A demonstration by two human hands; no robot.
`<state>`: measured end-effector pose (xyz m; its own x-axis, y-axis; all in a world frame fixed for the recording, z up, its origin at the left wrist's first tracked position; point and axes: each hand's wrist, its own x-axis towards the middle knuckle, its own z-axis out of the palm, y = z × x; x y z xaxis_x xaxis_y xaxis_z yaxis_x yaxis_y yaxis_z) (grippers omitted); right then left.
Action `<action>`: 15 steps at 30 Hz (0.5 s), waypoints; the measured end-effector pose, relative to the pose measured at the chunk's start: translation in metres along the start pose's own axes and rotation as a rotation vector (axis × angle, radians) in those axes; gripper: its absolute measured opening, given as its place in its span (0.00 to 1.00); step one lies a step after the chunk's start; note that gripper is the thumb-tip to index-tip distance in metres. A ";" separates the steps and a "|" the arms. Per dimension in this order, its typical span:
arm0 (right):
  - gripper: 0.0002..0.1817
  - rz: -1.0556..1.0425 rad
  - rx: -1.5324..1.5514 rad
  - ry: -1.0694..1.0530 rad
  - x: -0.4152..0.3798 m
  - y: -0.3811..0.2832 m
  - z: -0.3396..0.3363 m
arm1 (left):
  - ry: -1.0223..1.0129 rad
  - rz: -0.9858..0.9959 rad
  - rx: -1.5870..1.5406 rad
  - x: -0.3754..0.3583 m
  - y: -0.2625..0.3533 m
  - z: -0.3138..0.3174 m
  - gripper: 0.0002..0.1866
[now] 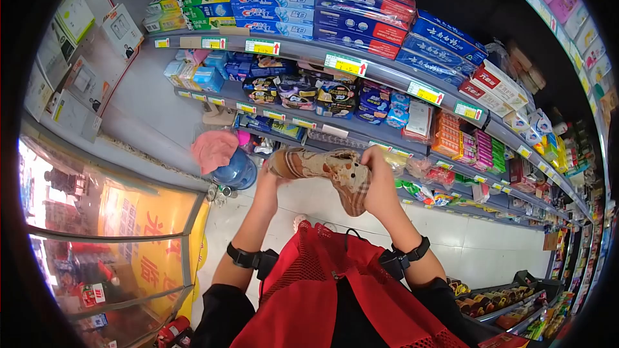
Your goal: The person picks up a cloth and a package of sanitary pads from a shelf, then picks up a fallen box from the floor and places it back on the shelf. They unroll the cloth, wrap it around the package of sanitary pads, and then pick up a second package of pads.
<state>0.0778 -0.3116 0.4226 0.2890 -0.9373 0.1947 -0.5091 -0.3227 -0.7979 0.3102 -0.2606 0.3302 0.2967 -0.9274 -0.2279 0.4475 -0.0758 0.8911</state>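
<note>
Stretched between my two hands is a brown-and-beige patterned cloth piece (319, 166), with stripes, plaid and a small bear-like print. It is bent like a sock, and I cannot make out its exact kind. My left hand (266, 179) grips its striped end, the fingers partly hidden behind the cloth. At the other end my right hand (375, 171) is closed on the plaid part, which hangs downward. Both wrists wear black bands, and a red mesh vest (322, 283) covers my front.
Ahead stands a shelf (303, 47) stacked with toothpaste boxes (274, 8) and several packets. A blue water jug (233, 171) with a pink cloth (214, 151) on it stands at the left. A glass-fronted case (116, 245) is lower left; a snack rack (503, 303) is lower right.
</note>
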 end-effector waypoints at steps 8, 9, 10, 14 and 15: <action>0.18 0.352 1.043 -0.484 0.005 0.032 -0.004 | -0.175 0.108 0.026 -0.049 -0.011 0.006 0.33; 0.19 0.262 1.021 -0.561 0.010 0.034 -0.007 | -0.164 0.131 -0.079 -0.057 -0.008 0.008 0.33; 0.20 0.172 1.000 -0.635 0.012 0.035 -0.008 | -0.152 0.153 -0.182 -0.065 -0.001 0.011 0.33; 0.27 0.201 1.374 -0.899 0.022 0.036 0.006 | -0.138 0.130 -0.609 -0.069 -0.019 0.010 0.29; 0.28 0.253 1.293 -0.888 0.024 0.047 0.022 | -0.138 0.065 -0.684 -0.060 -0.041 0.005 0.28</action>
<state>0.0790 -0.3461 0.3773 0.9042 -0.4264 -0.0236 0.2539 0.5812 -0.7731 0.2703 -0.2038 0.3090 0.2514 -0.9637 -0.0901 0.8762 0.1871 0.4441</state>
